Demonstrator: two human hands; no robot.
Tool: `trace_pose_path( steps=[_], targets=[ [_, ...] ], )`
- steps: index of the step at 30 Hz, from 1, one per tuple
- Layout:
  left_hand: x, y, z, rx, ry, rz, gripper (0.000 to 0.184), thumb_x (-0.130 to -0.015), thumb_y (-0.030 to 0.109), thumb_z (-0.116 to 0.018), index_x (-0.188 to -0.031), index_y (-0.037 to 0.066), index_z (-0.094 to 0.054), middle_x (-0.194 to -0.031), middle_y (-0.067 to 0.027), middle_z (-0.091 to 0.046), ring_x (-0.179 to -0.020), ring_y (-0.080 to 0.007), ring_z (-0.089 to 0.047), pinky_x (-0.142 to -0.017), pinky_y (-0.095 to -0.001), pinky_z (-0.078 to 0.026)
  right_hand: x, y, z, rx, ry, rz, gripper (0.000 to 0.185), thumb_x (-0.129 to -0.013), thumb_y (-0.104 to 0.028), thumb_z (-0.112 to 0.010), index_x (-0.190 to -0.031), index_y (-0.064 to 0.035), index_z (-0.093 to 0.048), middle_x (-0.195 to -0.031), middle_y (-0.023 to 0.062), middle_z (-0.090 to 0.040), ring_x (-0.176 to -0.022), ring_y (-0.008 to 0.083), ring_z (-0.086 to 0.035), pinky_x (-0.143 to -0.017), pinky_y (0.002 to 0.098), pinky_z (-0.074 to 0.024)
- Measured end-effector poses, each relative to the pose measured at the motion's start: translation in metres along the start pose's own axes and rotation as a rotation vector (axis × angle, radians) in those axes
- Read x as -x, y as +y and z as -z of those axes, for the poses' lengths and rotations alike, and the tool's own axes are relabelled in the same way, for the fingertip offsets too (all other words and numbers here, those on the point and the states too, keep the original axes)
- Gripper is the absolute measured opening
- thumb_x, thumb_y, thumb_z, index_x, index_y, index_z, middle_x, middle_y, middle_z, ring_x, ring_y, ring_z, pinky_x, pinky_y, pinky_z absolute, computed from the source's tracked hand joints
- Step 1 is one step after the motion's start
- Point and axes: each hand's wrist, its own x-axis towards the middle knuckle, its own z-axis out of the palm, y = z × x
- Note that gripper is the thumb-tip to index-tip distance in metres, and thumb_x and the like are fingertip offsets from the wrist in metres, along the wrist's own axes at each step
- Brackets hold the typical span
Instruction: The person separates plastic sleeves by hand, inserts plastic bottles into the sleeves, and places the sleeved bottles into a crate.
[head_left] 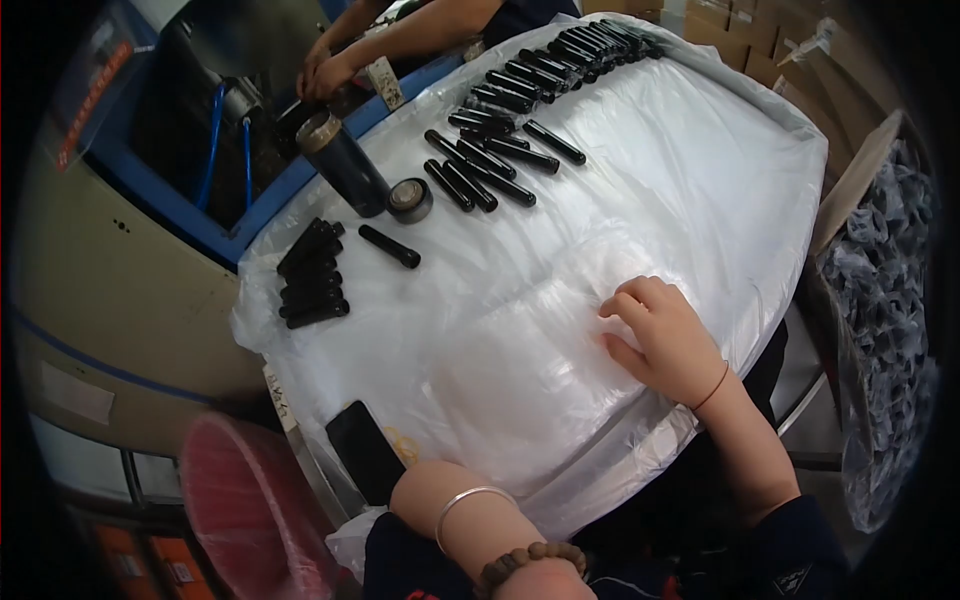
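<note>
Over the white plastic sheet [500, 370], my right hand [660, 335] has its fingers curved and apart, with nothing visible between them. My left hand [425, 487] is bent down at the near edge beside a black phone-like slab [365, 450]; its fingers are hidden. Several glossy black tubes [480, 170] lie in a long row toward the far right. One black tube [390, 246] lies alone on the left, near a small pile of black tubes [313, 275]. A dark cylinder [345, 165] and a round black cap-like piece [409, 200] are at the far left edge.
Another person's hands [325, 72] are at a blue-framed machine [270, 185] beyond the table. A red bin [240, 500] stands below left. At right is an open box of plastic-wrapped pieces [880, 300]; cardboard boxes [730, 35] are stacked behind.
</note>
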Motion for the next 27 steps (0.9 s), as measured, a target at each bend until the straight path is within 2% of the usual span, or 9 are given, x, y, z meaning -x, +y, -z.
trace_pose_path(
  steps=[2,5,9,11,13,15,19,22,27],
  targets=[
    [-0.002,0.005,-0.015,0.052,-0.005,0.004,0.027,-0.098,0.015,-0.044,-0.118,0.002,-0.057,-0.128,-0.0062,-0.056,-0.121,-0.0223,-0.047,-0.109,-0.0417,-0.029,0.001,0.002,0.000,0.011,0.027,-0.001,0.023,-0.073,-0.013,-0.071,-0.092,-0.0092,-0.058,-0.091,0.0071,-0.054,-0.085,0.0248,-0.053,-0.075,0.0350,-0.0419],
    [0.007,0.010,-0.029,0.620,0.238,0.119,0.030,-0.095,0.018,-0.046,-0.119,0.003,-0.056,-0.132,-0.0091,-0.052,-0.126,-0.0308,-0.041,-0.111,-0.0508,-0.017,0.003,0.003,-0.001,0.002,0.056,-0.065,0.020,-0.076,-0.015,-0.070,-0.091,-0.0089,-0.059,-0.092,0.0083,-0.055,-0.088,0.0271,-0.054,-0.078,0.0360,-0.0426],
    [0.022,-0.026,-0.006,0.764,-0.199,0.347,0.037,-0.091,0.025,-0.054,-0.122,0.003,-0.055,-0.132,-0.0154,-0.050,-0.125,-0.0337,-0.041,-0.110,-0.0502,-0.021,0.003,0.006,0.001,-0.099,0.263,-0.035,0.022,-0.075,-0.018,-0.071,-0.081,-0.0082,-0.053,-0.083,0.0091,-0.052,-0.080,0.0275,-0.053,-0.072,0.0369,-0.0430],
    [0.027,-0.046,0.008,0.537,-0.530,0.525,0.043,-0.097,0.037,-0.034,-0.111,0.000,-0.051,-0.122,-0.0160,-0.052,-0.115,-0.0302,-0.046,-0.106,-0.0511,-0.030,0.004,0.006,0.002,-0.131,0.296,-0.094,0.023,-0.076,-0.019,-0.070,-0.083,-0.0079,-0.051,-0.082,0.0095,-0.053,-0.080,0.0275,-0.053,-0.071,0.0367,-0.0434],
    [0.047,-0.053,0.001,0.262,-0.779,0.733,0.034,-0.092,0.032,-0.046,-0.101,0.000,-0.054,-0.084,-0.0109,-0.052,-0.078,-0.0270,-0.052,-0.076,-0.0391,-0.046,0.006,0.007,0.005,-0.182,0.316,-0.122,0.025,-0.076,-0.019,-0.069,-0.084,-0.0076,-0.049,-0.081,0.0098,-0.053,-0.080,0.0275,-0.053,-0.070,0.0365,-0.0438],
    [0.076,-0.069,-0.003,0.331,-1.149,0.691,0.023,-0.090,0.025,-0.052,-0.089,0.002,-0.055,-0.075,-0.0072,-0.049,-0.070,-0.0217,-0.050,-0.064,-0.0346,-0.043,0.006,0.006,0.008,-0.318,0.300,-0.219,0.024,-0.077,-0.016,-0.067,-0.083,-0.0053,-0.046,-0.074,0.0121,-0.052,-0.072,0.0298,-0.054,-0.064,0.0377,-0.0440],
    [0.109,-0.060,-0.018,0.380,-1.958,1.107,0.024,-0.085,0.021,-0.067,-0.082,0.000,-0.056,-0.070,-0.0079,-0.050,-0.062,-0.0164,-0.049,-0.058,-0.0304,-0.041,0.009,0.010,0.011,-0.432,0.437,-0.302,0.024,-0.077,-0.013,-0.064,-0.083,-0.0032,-0.043,-0.067,0.0132,-0.048,-0.063,0.0295,-0.051,-0.059,0.0376,-0.0419],
    [0.142,-0.064,-0.004,0.278,-2.204,1.132,0.030,-0.082,0.026,-0.070,-0.082,-0.001,-0.057,-0.070,-0.0095,-0.052,-0.061,-0.0188,-0.050,-0.058,-0.0309,-0.042,0.010,0.015,0.016,-0.642,0.439,-0.464,0.022,-0.078,-0.007,-0.059,-0.080,-0.0039,-0.037,-0.064,0.0101,-0.040,-0.056,0.0215,-0.042,-0.055,0.0330,-0.0374],
    [0.151,-0.062,0.005,0.511,-2.186,1.134,0.038,-0.078,0.034,-0.074,-0.080,0.000,-0.057,-0.069,-0.0106,-0.054,-0.061,-0.0226,-0.051,-0.058,-0.0327,-0.043,0.012,0.026,0.014,-0.803,0.447,-0.544,0.023,-0.079,-0.008,-0.059,-0.079,-0.0062,-0.036,-0.065,0.0032,-0.037,-0.058,0.0116,-0.039,-0.054,0.0293,-0.0354]
  ],
)
